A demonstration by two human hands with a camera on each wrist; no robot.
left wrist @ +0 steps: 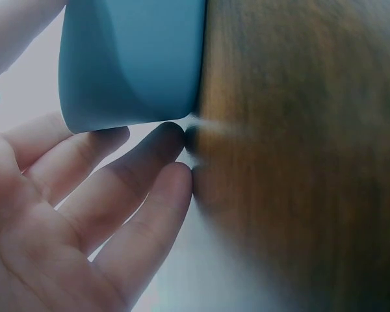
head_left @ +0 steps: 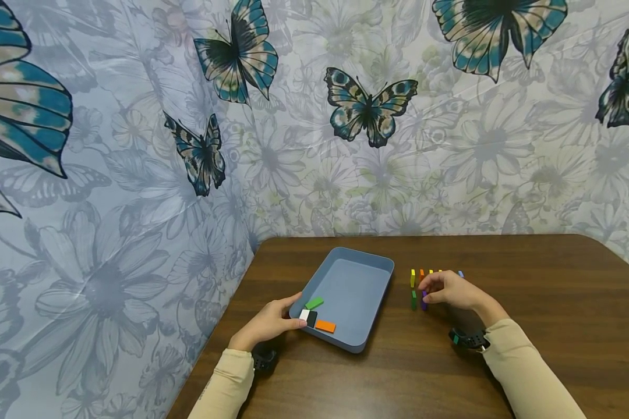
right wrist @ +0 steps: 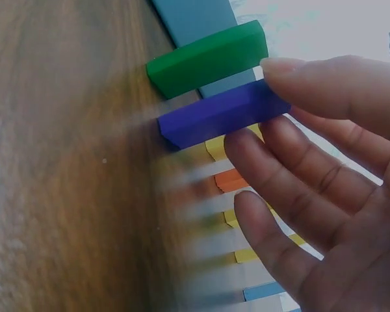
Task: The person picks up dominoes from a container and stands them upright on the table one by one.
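My left hand (head_left: 268,320) grips the near left corner of a blue-grey tray (head_left: 353,291), thumb over the rim. In the left wrist view its fingers (left wrist: 136,188) reach along the outer side of the tray, close to the tabletop. Inside that corner lie a green block (head_left: 314,303), a white block (head_left: 304,315), a black block (head_left: 311,319) and an orange block (head_left: 325,326). Right of the tray, my right hand (head_left: 453,291) pinches the upper end of an upright purple block (right wrist: 218,116) between thumb and fingers. Beside it stands a dark green block (right wrist: 211,60).
Behind the purple block runs a row of upright blocks, among them a yellow block (head_left: 412,278), an orange block (right wrist: 231,181) and a blue block (right wrist: 262,290). My right hand partly hides this row. The brown wooden table (head_left: 398,372) meets butterfly-patterned cloth at its back.
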